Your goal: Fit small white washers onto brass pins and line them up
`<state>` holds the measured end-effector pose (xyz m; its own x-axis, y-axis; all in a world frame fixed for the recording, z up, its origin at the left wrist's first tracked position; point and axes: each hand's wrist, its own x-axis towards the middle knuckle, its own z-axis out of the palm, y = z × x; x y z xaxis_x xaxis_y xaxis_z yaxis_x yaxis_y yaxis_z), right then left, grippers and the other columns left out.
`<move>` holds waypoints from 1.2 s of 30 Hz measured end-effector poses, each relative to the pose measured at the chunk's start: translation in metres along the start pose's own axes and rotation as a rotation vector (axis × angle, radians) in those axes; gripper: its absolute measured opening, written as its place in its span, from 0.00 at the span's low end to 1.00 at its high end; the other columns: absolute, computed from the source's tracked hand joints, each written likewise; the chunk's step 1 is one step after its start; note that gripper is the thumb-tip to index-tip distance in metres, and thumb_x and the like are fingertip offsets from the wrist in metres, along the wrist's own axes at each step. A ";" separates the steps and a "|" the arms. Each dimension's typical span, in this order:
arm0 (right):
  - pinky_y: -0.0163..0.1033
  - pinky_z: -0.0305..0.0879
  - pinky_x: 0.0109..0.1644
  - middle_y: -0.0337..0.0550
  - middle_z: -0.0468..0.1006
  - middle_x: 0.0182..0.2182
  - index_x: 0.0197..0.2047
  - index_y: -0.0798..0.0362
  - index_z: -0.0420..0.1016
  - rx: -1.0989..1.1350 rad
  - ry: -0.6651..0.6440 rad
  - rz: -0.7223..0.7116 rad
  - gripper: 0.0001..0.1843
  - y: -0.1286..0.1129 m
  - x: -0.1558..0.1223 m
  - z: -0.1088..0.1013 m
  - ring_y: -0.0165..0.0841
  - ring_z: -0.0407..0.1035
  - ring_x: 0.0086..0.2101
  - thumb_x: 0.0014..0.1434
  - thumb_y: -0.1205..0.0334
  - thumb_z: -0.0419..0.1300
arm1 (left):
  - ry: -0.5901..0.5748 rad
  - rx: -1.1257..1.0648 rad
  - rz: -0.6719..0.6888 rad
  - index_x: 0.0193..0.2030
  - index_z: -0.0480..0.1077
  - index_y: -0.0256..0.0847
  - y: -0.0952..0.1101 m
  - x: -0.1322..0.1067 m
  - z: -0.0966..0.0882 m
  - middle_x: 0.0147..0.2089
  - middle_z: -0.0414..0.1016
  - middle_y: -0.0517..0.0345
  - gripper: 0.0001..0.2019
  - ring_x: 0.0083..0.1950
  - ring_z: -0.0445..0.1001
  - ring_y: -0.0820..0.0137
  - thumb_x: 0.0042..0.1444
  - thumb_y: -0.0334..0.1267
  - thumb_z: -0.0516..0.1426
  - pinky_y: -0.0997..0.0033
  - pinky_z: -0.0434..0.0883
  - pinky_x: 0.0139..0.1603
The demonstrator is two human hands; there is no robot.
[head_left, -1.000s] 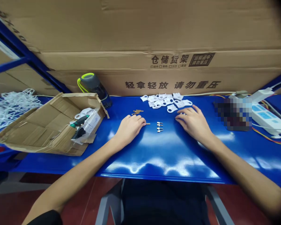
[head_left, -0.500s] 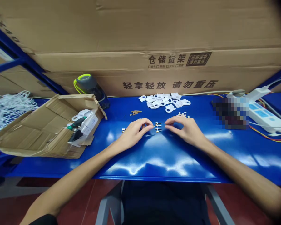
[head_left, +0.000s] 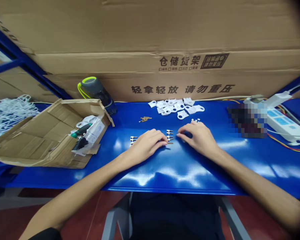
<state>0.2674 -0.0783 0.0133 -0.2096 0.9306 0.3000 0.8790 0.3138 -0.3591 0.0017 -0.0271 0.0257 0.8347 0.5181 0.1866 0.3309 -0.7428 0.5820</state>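
Tiny metal pins (head_left: 169, 134) lie on the blue surface (head_left: 205, 176), light and stiff, best pinched by the shank; left hand (head_left: 148, 145) at 9 o'clock, right hand (head_left: 197, 138) at 3, both half-curled, grip unclear.

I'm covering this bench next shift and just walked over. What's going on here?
A person is working at a blue bench with both bare hands. The left hand rests beside a thin brass strip and a short column of small metal pins, and the right hand sits just right of them. More pins lie further left, with white plastic clips beyond.
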 end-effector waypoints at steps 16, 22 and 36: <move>0.63 0.42 0.79 0.62 0.49 0.77 0.81 0.59 0.44 -0.063 -0.255 -0.276 0.53 -0.035 -0.012 0.034 0.52 0.45 0.76 0.69 0.29 0.48 | 0.596 0.162 -0.001 0.47 0.74 0.43 -0.008 0.007 -0.014 0.45 0.80 0.57 0.08 0.43 0.73 0.67 0.74 0.42 0.56 0.63 0.68 0.51; 0.65 0.36 0.79 0.64 0.50 0.76 0.80 0.63 0.48 0.018 -0.260 -0.348 0.52 -0.078 -0.002 0.060 0.51 0.43 0.76 0.71 0.29 0.43 | 0.662 0.208 -0.048 0.46 0.73 0.43 -0.008 0.006 -0.024 0.45 0.79 0.57 0.09 0.44 0.72 0.66 0.74 0.43 0.55 0.62 0.68 0.53; 0.65 0.44 0.78 0.64 0.48 0.77 0.80 0.65 0.48 0.074 -0.180 -0.302 0.51 -0.102 0.011 0.068 0.52 0.44 0.76 0.71 0.32 0.47 | 0.701 0.235 -0.117 0.46 0.74 0.44 -0.012 0.007 -0.033 0.46 0.78 0.55 0.12 0.44 0.71 0.64 0.74 0.46 0.54 0.61 0.68 0.52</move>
<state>0.1457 -0.0870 -0.0070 -0.5328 0.8102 0.2442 0.7340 0.5861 -0.3431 -0.0108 -0.0002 0.0458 0.3379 0.6901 0.6400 0.5513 -0.6962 0.4597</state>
